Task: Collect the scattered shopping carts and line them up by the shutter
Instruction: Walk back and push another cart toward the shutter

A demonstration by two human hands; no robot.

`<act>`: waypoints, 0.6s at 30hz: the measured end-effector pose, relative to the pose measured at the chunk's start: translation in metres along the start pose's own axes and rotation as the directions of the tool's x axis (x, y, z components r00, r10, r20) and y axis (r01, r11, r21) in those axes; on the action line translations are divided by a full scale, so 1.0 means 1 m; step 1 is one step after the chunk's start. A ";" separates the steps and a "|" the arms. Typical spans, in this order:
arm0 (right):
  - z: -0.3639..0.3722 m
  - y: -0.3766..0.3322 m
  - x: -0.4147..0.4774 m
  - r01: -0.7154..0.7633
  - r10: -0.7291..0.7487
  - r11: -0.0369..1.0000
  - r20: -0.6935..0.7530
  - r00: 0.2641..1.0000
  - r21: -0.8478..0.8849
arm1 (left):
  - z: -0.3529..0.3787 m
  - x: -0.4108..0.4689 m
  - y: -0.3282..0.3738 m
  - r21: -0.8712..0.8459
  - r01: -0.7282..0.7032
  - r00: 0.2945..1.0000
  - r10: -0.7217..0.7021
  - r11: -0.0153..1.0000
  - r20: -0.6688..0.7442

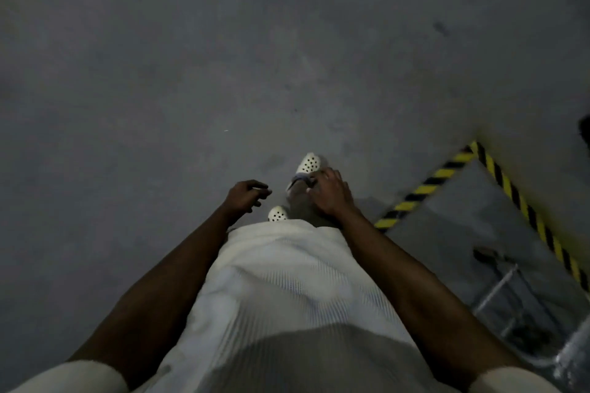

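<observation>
A: What is seen at the left?

B: Bare grey floor (159, 73) is seen there. The left hand (245, 196) is held out in front of the white shirt (281, 281), its fingers loosely curled; nothing is gripped in it.

A: And in the middle?

B: Two white perforated shoes are seen on the floor, one (277, 214) just past the shirt hem, the other (307, 166) further ahead. The right hand (330, 193) is held over the forward shoe, fingers bent and spread a little; nothing is held in it.

A: Where is a cart?

B: A blurred metal cart frame (507, 306) is seen at the lower right, well apart from both hands. It is enclosed by a yellow-and-black striped line (424, 190) marked on the floor. No more of the cart can be told.
</observation>
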State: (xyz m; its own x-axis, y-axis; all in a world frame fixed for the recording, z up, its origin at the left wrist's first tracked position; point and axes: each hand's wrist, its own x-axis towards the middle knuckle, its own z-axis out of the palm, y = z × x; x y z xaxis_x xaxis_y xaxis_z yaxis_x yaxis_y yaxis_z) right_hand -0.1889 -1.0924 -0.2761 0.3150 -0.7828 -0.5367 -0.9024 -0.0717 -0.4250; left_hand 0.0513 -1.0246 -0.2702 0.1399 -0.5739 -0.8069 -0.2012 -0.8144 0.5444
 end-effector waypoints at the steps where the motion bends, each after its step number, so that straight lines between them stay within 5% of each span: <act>1: -0.002 -0.018 0.019 0.052 -0.052 0.999 0.014 0.999 -0.005 | -0.014 0.002 -0.004 -0.055 0.017 0.999 -0.019 0.998 -0.036; 12: -0.034 -0.220 0.285 0.406 -0.387 0.908 0.169 0.907 -0.102 | -0.207 0.084 0.022 -0.480 0.072 0.912 -0.253 0.874 -0.324; 18: -0.104 -0.344 0.397 0.529 -0.490 0.837 0.241 0.838 -0.138 | -0.326 0.128 0.107 -0.666 -0.111 0.829 -0.300 0.738 -0.471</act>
State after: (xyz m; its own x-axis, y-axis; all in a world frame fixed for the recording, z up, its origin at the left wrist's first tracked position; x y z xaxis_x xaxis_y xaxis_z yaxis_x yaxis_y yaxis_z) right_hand 0.2164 -1.4427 -0.2671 0.7766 -0.4720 -0.4173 -0.6297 -0.5595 -0.5390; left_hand 0.3641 -1.2130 -0.2404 0.6331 -0.2719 -0.7247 0.4819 -0.5942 0.6439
